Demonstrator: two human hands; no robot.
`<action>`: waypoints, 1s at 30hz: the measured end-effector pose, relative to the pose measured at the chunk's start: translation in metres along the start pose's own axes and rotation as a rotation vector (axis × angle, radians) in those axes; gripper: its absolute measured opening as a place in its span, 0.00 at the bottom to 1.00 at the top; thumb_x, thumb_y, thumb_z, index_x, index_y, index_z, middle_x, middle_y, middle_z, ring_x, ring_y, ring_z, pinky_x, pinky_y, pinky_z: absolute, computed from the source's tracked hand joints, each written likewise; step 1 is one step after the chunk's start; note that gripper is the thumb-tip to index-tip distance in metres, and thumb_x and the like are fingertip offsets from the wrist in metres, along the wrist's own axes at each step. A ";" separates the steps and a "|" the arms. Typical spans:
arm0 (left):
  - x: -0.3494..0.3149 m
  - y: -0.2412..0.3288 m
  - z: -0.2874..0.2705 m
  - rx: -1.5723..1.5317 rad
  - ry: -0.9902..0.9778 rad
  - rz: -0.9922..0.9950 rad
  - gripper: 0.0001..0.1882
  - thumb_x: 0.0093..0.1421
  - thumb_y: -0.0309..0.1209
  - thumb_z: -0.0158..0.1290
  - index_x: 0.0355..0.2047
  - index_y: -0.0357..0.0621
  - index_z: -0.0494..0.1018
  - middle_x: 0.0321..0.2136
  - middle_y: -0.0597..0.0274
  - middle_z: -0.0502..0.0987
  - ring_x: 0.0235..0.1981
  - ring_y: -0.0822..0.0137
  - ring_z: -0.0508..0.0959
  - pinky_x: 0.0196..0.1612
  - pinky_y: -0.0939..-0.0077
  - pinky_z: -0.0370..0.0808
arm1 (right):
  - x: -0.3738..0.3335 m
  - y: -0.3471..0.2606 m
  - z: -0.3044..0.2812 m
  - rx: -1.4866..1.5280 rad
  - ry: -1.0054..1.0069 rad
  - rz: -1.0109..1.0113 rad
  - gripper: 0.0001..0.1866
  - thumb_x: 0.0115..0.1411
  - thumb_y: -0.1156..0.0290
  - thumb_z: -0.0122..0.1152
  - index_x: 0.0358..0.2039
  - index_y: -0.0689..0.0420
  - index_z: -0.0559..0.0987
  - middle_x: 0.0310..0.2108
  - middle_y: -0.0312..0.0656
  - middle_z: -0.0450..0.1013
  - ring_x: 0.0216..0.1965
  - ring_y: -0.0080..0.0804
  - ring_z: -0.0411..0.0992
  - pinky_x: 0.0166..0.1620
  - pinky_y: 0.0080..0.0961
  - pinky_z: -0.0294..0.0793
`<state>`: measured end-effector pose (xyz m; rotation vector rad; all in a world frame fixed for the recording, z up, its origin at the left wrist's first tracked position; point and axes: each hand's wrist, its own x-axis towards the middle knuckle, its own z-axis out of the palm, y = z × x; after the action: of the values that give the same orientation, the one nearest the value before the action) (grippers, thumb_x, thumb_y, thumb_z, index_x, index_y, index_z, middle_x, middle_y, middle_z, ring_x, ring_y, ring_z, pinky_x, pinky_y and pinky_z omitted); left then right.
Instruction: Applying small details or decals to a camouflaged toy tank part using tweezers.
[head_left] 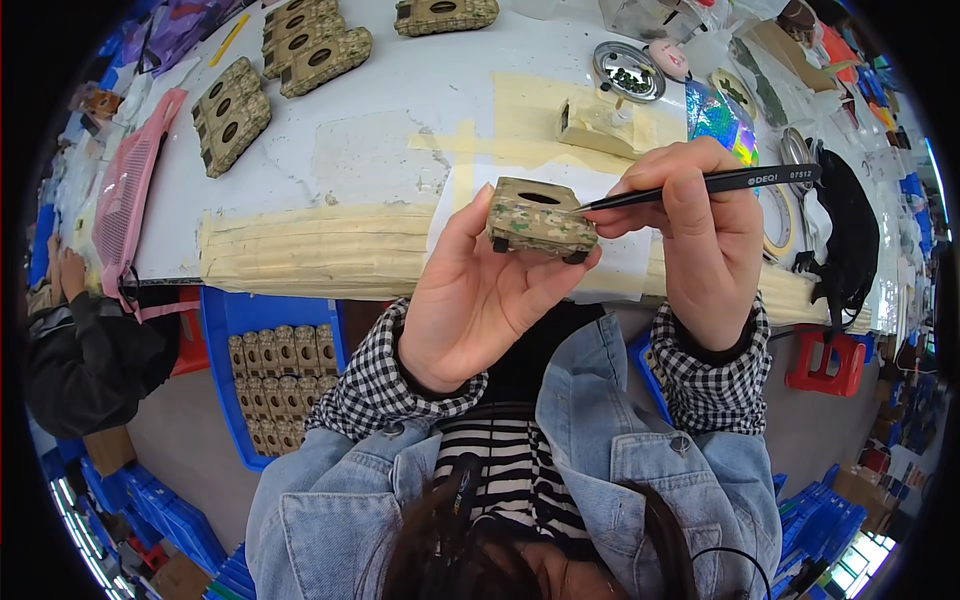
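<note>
Between the thumb and fingers of my left hand is a camouflage-patterned plastic housing, held above the table's near edge. It has a dark oval opening on top and small black feet below. My right hand grips black tweezers, their thin tips pointing left and at the housing's upper right edge. Whether the tips pinch anything is too small to tell. A sheet of white paper lies under my hands.
More camouflage housings stand at the back left of the table. A metal dish holds small dark green parts. Next to it are a taped block and tape rolls. A blue crate of housings sits below left; a red stool stands right.
</note>
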<state>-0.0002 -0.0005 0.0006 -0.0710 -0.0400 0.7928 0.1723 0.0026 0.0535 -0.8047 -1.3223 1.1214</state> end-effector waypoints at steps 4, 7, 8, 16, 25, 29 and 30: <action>0.000 0.001 -0.002 -0.002 0.008 -0.004 0.28 0.65 0.46 0.32 0.54 0.32 0.55 0.49 0.42 0.66 0.50 0.52 0.69 0.53 0.66 0.71 | 0.000 0.000 0.000 -0.003 0.005 0.016 0.12 0.63 0.67 0.46 0.33 0.65 0.69 0.28 0.44 0.72 0.30 0.30 0.76 0.33 0.21 0.77; 0.000 0.001 -0.003 0.011 0.012 0.002 0.28 0.65 0.46 0.32 0.54 0.31 0.56 0.49 0.42 0.66 0.50 0.52 0.69 0.53 0.67 0.71 | 0.000 0.001 0.000 -0.001 0.009 0.025 0.12 0.63 0.67 0.46 0.33 0.65 0.69 0.28 0.44 0.72 0.30 0.30 0.76 0.33 0.21 0.77; 0.000 0.000 -0.003 0.011 0.011 0.003 0.28 0.65 0.46 0.32 0.54 0.31 0.55 0.49 0.42 0.66 0.50 0.52 0.69 0.53 0.67 0.71 | -0.001 0.001 0.000 -0.001 0.012 0.026 0.12 0.63 0.67 0.46 0.33 0.65 0.69 0.28 0.44 0.72 0.30 0.30 0.76 0.33 0.21 0.77; 0.000 0.001 -0.002 -0.010 0.024 -0.003 0.28 0.65 0.45 0.33 0.55 0.32 0.53 0.50 0.41 0.63 0.51 0.49 0.68 0.53 0.65 0.70 | -0.001 0.000 -0.001 0.027 0.114 -0.009 0.13 0.64 0.66 0.44 0.35 0.64 0.70 0.27 0.43 0.72 0.30 0.29 0.75 0.34 0.21 0.76; -0.002 0.008 -0.001 0.149 -0.028 0.116 0.32 0.64 0.44 0.32 0.61 0.36 0.39 0.56 0.40 0.56 0.50 0.46 0.68 0.52 0.62 0.71 | 0.005 0.005 -0.023 -0.253 0.281 -0.164 0.09 0.62 0.68 0.48 0.34 0.62 0.68 0.27 0.39 0.69 0.29 0.22 0.69 0.34 0.20 0.73; -0.003 0.008 0.012 0.703 0.074 0.311 0.37 0.60 0.45 0.40 0.61 0.38 0.39 0.57 0.45 0.56 0.51 0.48 0.67 0.54 0.53 0.67 | -0.001 0.007 -0.029 -0.276 0.288 -0.170 0.09 0.63 0.68 0.45 0.33 0.61 0.67 0.27 0.38 0.66 0.29 0.22 0.67 0.35 0.22 0.72; -0.003 0.008 0.010 0.815 0.063 0.396 0.39 0.59 0.44 0.44 0.61 0.38 0.39 0.57 0.47 0.56 0.52 0.48 0.66 0.55 0.51 0.66 | -0.004 0.006 -0.030 -0.282 0.276 -0.152 0.09 0.64 0.68 0.43 0.32 0.61 0.67 0.27 0.37 0.65 0.30 0.23 0.66 0.36 0.23 0.71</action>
<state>-0.0083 0.0033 0.0101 0.6864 0.3675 1.1493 0.2009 0.0054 0.0425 -1.0078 -1.2979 0.6844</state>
